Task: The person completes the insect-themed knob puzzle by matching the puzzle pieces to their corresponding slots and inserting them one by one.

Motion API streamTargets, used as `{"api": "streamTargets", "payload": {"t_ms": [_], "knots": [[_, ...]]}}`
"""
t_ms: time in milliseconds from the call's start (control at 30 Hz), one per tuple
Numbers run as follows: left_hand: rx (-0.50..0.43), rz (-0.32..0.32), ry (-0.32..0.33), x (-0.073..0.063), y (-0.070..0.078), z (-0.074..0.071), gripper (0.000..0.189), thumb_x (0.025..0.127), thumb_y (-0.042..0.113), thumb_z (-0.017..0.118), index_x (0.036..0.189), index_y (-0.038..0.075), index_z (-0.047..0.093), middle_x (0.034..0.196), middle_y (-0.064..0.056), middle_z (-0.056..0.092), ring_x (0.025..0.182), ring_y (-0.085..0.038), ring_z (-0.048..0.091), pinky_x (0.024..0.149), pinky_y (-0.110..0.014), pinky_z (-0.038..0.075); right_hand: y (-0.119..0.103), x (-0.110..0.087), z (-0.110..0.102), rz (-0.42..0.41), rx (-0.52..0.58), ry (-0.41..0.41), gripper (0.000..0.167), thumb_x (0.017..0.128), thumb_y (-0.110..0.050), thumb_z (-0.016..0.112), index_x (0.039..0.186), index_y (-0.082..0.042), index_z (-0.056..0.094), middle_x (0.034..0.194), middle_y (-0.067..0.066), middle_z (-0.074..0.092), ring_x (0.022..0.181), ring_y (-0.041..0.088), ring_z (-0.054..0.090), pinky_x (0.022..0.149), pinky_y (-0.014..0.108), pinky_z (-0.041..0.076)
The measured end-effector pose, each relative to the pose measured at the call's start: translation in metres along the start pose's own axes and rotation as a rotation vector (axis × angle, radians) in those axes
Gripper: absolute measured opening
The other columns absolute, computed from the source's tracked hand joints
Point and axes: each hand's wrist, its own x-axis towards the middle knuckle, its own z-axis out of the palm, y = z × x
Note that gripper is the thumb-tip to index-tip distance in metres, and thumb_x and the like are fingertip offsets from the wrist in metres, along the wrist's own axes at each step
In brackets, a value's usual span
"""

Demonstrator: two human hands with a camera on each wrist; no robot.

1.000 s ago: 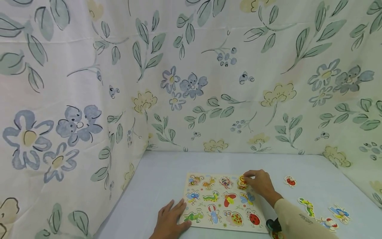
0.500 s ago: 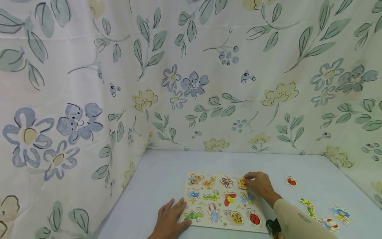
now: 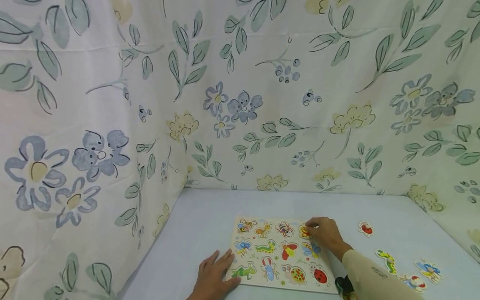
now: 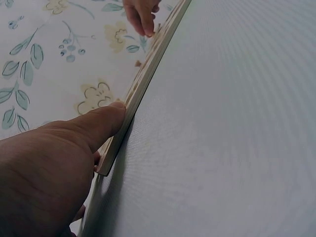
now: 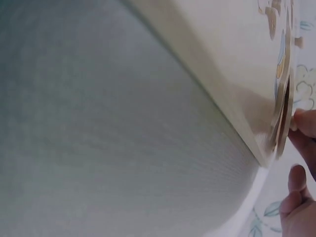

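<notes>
A cream wooden puzzle board [image 3: 262, 283] printed with insects lies on the table. My right hand [image 3: 327, 234] pinches a yellow and red insect puzzle piece [image 3: 304, 231] over the top right picture of the board. Seen edge-on in the right wrist view, the thin wooden piece [image 5: 282, 118] lies along the board's surface, fingertips at its knob. My left hand [image 3: 214, 275] rests at the lower left corner with fingers spread, and its thumb [image 4: 106, 121] presses the board's edge. Some of the left fingers are hidden behind the board in the left wrist view.
Right of the board lie a ladybug piece [image 3: 365, 228], a caterpillar piece [image 3: 386, 261], a blue winged insect piece [image 3: 428, 270] and a red and white piece [image 3: 413, 282]. A dark object [image 3: 344, 285] sits by the board's lower right corner, partly under the sleeve. Floral cloth walls enclose the table.
My right hand has shifted slightly downward and closer over the top right picture, with the piece now lower against the board. The left hand stays in place.
</notes>
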Motion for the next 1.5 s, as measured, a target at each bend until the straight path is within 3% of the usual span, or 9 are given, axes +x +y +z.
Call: {"api": "streamTargets", "payload": {"t_ms": [133,567,1100,1500], "knots": [[0.01,0.014,0.008,0.0002,-0.0003,0.0007,0.078,0.076,0.06,0.07,0.136,0.012,0.056,0.145,-0.002,0.046,0.136,-0.042,0.028,0.105,-0.066,0.016,-0.0003,-0.0003,0.0004,0.001,0.002,-0.006,0.015,0.085,-0.015,0.075,0.097,-0.006,0.074,0.093,0.005,0.069,0.079,0.019,0.058,0.074,0.041,0.053],[0.015,0.028,0.003,-0.0026,0.0029,-0.002,0.076,0.078,0.058,0.07,0.136,0.011,0.056,0.145,-0.004,0.046,0.135,-0.043,0.028,0.105,-0.066,0.016,0.0021,0.0021,0.0026,-0.007,-0.011,-0.013,0.013,0.084,-0.017,0.076,0.094,-0.008,0.076,0.091,0.003,0.07,0.081,0.019,0.061,0.075,0.043,0.051],[0.013,0.022,0.004,-0.0005,0.0003,0.0001,0.077,0.077,0.059,0.07,0.136,0.01,0.056,0.145,-0.004,0.046,0.135,-0.043,0.028,0.104,-0.066,0.016,0.0036,0.0,0.003,0.028,-0.034,-0.045,0.016,0.084,-0.014,0.076,0.098,-0.007,0.076,0.102,0.01,0.071,0.103,0.036,0.06,0.088,0.053,0.047],[0.006,0.019,0.004,0.001,-0.0032,0.0026,0.078,0.077,0.061,0.069,0.136,0.011,0.056,0.146,-0.002,0.045,0.136,-0.043,0.027,0.104,-0.066,0.015,0.0035,0.0,0.0021,0.062,-0.028,-0.078,0.02,0.086,-0.017,0.074,0.104,-0.008,0.075,0.106,0.011,0.07,0.107,0.036,0.059,0.09,0.054,0.045]]}}
